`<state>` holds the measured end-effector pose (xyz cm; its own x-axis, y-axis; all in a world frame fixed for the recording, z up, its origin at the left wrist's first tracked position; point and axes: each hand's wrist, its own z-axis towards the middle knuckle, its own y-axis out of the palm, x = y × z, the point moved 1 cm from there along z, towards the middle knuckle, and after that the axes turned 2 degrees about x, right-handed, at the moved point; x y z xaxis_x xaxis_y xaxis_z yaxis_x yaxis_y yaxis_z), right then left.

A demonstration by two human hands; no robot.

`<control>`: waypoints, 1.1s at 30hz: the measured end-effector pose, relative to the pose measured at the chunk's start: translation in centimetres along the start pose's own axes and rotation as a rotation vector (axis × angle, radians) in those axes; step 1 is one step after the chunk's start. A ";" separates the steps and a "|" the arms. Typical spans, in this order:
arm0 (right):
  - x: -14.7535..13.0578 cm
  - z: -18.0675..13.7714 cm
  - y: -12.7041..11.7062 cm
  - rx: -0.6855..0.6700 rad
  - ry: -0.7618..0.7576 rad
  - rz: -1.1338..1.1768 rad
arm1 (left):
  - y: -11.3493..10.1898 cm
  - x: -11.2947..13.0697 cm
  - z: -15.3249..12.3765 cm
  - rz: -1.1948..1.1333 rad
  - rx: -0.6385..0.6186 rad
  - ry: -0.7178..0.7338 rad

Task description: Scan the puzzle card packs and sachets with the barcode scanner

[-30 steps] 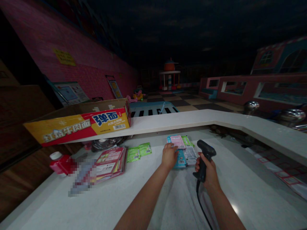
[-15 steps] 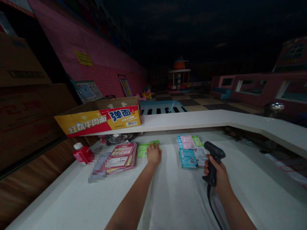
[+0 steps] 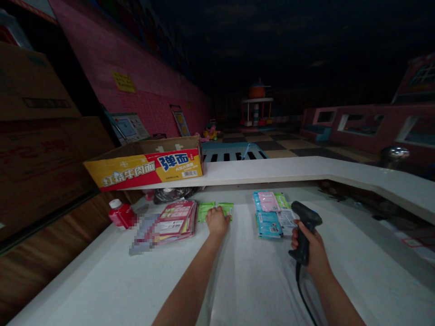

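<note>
My left hand (image 3: 218, 222) rests palm down on the table, its bent fingers lying over two green packets (image 3: 205, 211) side by side. Those fingers partly cover both packets, and a gap shows between them. In my right hand (image 3: 314, 251) is a black handheld barcode scanner (image 3: 302, 233), gripped by its handle, with a cable running down toward me. Just left of the scanner lies a group of small flat packets: blue (image 3: 268, 224), pink (image 3: 268, 201), green and silvery. A stack of red and pink packets (image 3: 176, 219) lies to the left of my left hand.
A red bottle with a white cap (image 3: 120, 215) stands at the left. An open noodle carton (image 3: 149, 167) sits on the raised white ledge (image 3: 265, 171) behind the table. Beneath the ledge is a dark bundle (image 3: 173, 194). Brown boxes (image 3: 50, 154) are stacked at far left.
My left hand's fingers have bent more, and the right green packet now shows farther out to the right. My right hand holds the scanner as before. The whole view has shifted slightly.
</note>
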<state>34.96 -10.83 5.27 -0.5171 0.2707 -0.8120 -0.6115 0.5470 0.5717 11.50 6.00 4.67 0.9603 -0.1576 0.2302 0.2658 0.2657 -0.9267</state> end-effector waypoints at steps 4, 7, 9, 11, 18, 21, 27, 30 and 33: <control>0.1 -0.1 0.0 0.005 0.001 0.000 | -0.1 0.5 -0.4 0.014 -0.043 -0.040; 0.1 -0.1 0.0 -0.004 0.009 0.005 | -0.4 0.4 -0.4 -0.073 -0.007 -0.083; 0.1 -0.1 0.0 -0.010 0.014 0.005 | -0.5 -0.2 -0.4 -0.213 0.024 -0.108; 0.1 -0.1 0.0 -0.018 0.014 0.003 | -0.3 -1.1 -0.4 -0.399 0.000 -0.126; 0.4 -0.7 0.4 -0.122 0.041 -0.025 | 1.9 -3.7 -1.8 -1.171 -0.071 -0.295; 0.8 -1.5 0.8 -0.225 0.096 -0.084 | 2.2 -3.9 -2.6 -1.397 0.048 -0.281; 2.5 -3.6 1.6 -0.434 0.183 -0.223 | 2.5 -4.0 -3.2 -1.438 0.141 -0.264; 3.1 -4.3 1.5 -0.465 0.206 -0.287 | 2.7 -4.1 -3.3 -1.416 0.187 -0.308; 3.2 -4.6 1.3 -0.491 0.211 -0.329 | 2.8 -4.1 -3.3 -1.391 0.214 -0.338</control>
<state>29.78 -12.91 3.93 -0.3315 -0.0401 -0.9426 -0.9366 0.1341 0.3236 8.04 4.22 0.15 -0.1163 -0.1818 0.9764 0.9613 0.2266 0.1567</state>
